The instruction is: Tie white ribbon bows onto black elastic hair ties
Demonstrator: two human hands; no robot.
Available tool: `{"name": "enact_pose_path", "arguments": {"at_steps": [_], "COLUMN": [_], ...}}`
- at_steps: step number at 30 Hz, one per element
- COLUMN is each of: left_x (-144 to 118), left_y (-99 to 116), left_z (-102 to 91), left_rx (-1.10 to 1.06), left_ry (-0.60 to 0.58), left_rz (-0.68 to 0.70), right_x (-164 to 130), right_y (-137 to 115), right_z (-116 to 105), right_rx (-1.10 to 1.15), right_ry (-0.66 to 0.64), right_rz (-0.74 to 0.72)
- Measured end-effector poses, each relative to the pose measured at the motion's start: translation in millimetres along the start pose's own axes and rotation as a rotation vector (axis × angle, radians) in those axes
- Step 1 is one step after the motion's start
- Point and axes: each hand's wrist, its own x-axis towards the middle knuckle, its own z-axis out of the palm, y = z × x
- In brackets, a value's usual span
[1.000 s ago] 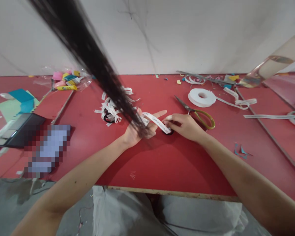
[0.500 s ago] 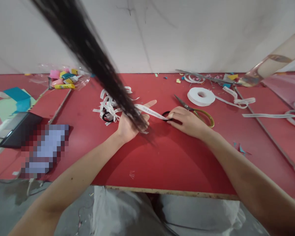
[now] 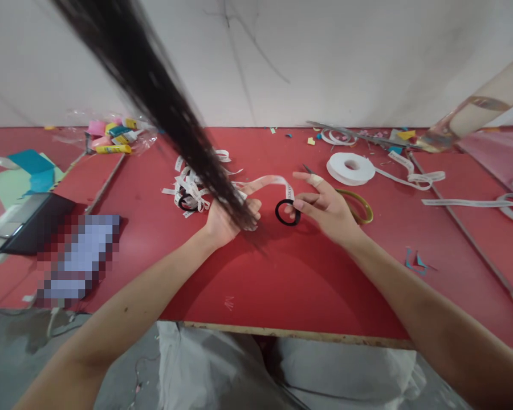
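A black hair tie (image 3: 279, 214) is pinched between the thumb and fingers of my right hand (image 3: 330, 212), its index finger raised. A white printed ribbon (image 3: 289, 191) runs down to the hair tie from my left hand (image 3: 223, 221). That left hand has its fingers curled on the ribbon and its index finger stretched out. A dark lock of hair (image 3: 183, 131) hangs across the view and hides part of the left hand. Beside the left hand lies a pile of bowed white ribbons (image 3: 191, 191) with black hair ties. Scissors (image 3: 361, 206) with yellow-green handles lie behind my right hand.
A white ribbon roll (image 3: 350, 169) lies beyond the scissors, its tail trailing right. A bag of coloured glue tubes (image 3: 117, 136) sits back left. A pixelated phone-like object (image 3: 81, 259) and a black box (image 3: 38, 225) are at left. A clear bottle (image 3: 465, 122) stands back right.
My right hand has lifted and turned, and the hair tie now shows as an upright ring. The ribbon, taut before, now arcs loosely. My left hand has barely moved.
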Motion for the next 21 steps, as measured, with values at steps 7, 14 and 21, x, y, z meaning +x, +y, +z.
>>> {"name": "enact_pose_path", "arguments": {"at_steps": [7, 14, 21], "left_x": [1, 1, 2], "left_y": [-1, -1, -1], "left_z": [-0.2, -3.4, -5.5], "left_rx": [-0.029, -0.028, -0.056], "left_ry": [0.019, -0.009, -0.031], "left_rz": [-0.051, -0.051, -0.054], "right_x": [-3, -1, 1], "right_y": [1, 8, 10], "right_z": [5, 6, 5], "right_rx": [-0.014, -0.047, -0.128], "right_ry": [-0.055, -0.028, 0.061], "right_rz": [-0.054, -0.044, -0.011]}}
